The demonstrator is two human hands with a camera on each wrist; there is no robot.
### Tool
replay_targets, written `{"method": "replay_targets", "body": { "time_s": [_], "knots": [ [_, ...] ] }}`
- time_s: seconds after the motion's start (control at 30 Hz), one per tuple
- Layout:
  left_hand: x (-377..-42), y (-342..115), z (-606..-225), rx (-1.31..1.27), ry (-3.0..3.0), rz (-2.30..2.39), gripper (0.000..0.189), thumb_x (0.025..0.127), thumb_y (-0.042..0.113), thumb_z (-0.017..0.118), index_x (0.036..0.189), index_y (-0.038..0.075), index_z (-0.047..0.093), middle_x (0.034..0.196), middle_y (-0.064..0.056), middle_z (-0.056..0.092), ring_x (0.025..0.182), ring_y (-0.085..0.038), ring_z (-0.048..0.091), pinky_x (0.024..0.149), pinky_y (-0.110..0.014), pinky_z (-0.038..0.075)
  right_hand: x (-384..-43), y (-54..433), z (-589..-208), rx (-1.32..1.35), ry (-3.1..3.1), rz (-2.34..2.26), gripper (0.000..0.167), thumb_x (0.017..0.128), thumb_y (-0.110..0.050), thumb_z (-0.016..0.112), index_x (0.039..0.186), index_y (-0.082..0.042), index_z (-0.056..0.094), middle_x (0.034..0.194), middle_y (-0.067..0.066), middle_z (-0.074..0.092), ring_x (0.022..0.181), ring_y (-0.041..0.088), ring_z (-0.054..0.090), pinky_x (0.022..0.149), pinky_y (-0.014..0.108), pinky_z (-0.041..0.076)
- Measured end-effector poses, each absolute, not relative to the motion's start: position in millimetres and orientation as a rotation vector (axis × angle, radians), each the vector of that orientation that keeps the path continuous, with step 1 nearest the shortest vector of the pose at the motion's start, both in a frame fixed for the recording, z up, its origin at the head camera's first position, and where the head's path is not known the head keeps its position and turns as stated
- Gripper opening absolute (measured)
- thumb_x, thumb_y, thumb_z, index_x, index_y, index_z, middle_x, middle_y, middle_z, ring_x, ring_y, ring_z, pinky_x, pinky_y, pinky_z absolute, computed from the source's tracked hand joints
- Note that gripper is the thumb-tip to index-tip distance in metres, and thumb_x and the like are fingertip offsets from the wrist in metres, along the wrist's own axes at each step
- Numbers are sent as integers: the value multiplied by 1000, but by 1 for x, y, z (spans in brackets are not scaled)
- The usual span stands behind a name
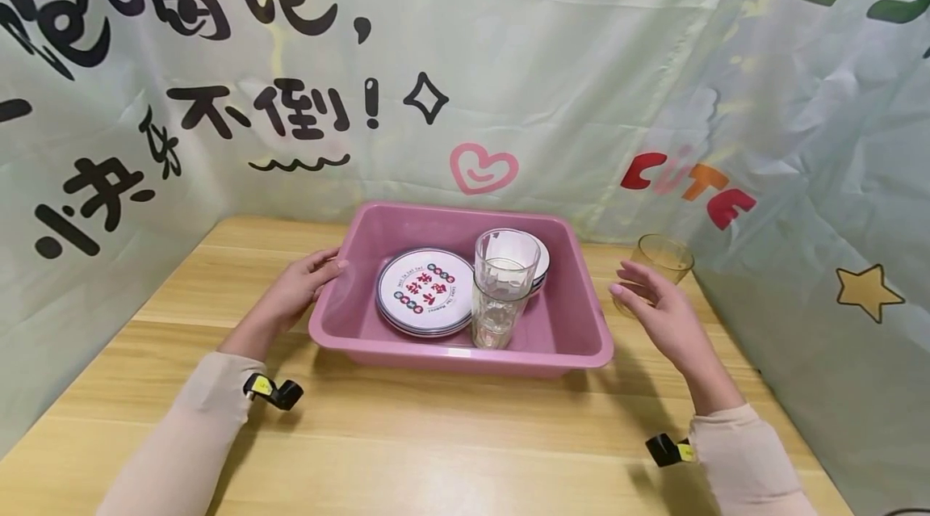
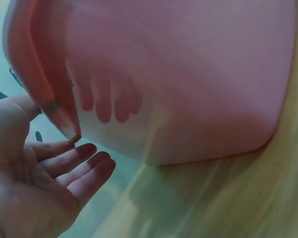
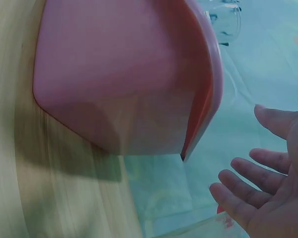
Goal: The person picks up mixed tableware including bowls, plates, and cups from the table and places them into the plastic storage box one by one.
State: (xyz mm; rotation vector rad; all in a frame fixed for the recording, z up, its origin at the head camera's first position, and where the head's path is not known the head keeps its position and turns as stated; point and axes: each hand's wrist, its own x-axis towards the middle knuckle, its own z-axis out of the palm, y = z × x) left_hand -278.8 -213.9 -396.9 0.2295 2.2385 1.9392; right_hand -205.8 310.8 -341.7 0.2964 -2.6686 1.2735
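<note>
A pink plastic basin [image 1: 450,358] stands on the wooden table. Inside it lie a stack of white plates [image 1: 425,290] with red lettering and a tall stack of clear glasses [image 1: 501,290]. White dishes [image 1: 539,262] are partly hidden behind the glasses. At the basin's left rim is my left hand [image 1: 294,290], its thumb over the edge and its loosely extended fingers below, outside the wall. My right hand [image 1: 668,318] hovers off the right side of the basin with fingers spread, holding nothing. Behind it, an amber glass [image 1: 664,253] is partly covered by the fingers.
Printed cloth walls [image 1: 552,56] enclose the table at the back and both sides. The amber glass stands near the right cloth wall. Wooden tabletop [image 1: 436,451] extends in front of the basin. Each wrist wears a small black camera.
</note>
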Motion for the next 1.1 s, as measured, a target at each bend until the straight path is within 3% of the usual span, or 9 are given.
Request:
{"method": "replay_targets", "body": {
  "time_s": [0.07,0.17,0.3,0.37,0.43,0.6,0.77,0.97,1.1],
  "knots": [
    [-278,-214,-400,209,2213,1948,68,100,39,55,151,2,31,139,-29,47,114,-36,59,90,-39,54,-206,314,-344,269,-2671,1241,64,98,-35,59,149,-3,38,140,22,49,124,39,51,85,14,47],
    [-276,-213,-403,197,2194,1952,66,101,43,51,148,-1,37,129,-31,54,106,-35,64,87,-42,55,-207,318,-347,233,-2667,1230,65,99,-38,58,149,-2,37,141,23,48,125,40,50,93,36,50],
    [-274,-211,-406,155,2107,2012,67,101,46,50,143,-6,41,117,-26,62,98,-33,66,84,-43,57,-208,323,-349,190,-2651,1221,65,99,-38,57,148,0,37,141,25,47,126,43,47,95,56,45],
    [-274,-210,-408,134,2060,2041,68,101,46,50,141,-8,42,113,-23,64,96,-31,67,83,-43,57,-208,326,-350,173,-2644,1191,64,99,-37,57,147,1,38,140,26,48,126,44,47,93,52,47],
    [-274,-210,-409,108,2029,2058,69,100,47,51,139,-9,43,111,-21,65,94,-29,67,82,-42,57,-208,328,-352,165,-2635,1168,63,99,-36,58,147,1,38,140,25,49,125,44,48,91,37,50],
    [-273,-209,-410,105,2012,2068,68,100,48,50,136,-10,44,112,-22,64,94,-29,67,82,-41,57,-209,333,-355,137,-2616,1139,64,99,-37,58,147,1,38,140,25,49,125,43,48,80,12,44],
    [-272,-208,-409,108,2023,2083,67,100,47,50,138,-8,44,115,-22,63,97,-29,66,83,-41,57,-207,336,-359,117,-2593,1124,64,99,-37,58,148,-1,38,140,24,49,124,43,49,77,5,40],
    [-270,-207,-407,110,2043,2115,67,100,45,53,151,7,34,134,-27,52,109,-33,61,91,-45,53,-207,340,-360,35,-2560,1087,62,98,-38,59,145,0,43,138,23,52,123,40,51,84,13,47],
    [-270,-204,-406,110,2037,2131,66,100,43,53,154,12,31,143,-28,43,116,-34,57,96,-45,50,-206,345,-360,-34,-2539,1076,62,98,-39,58,144,0,44,137,23,52,122,40,52,94,37,51]
  ]
}}
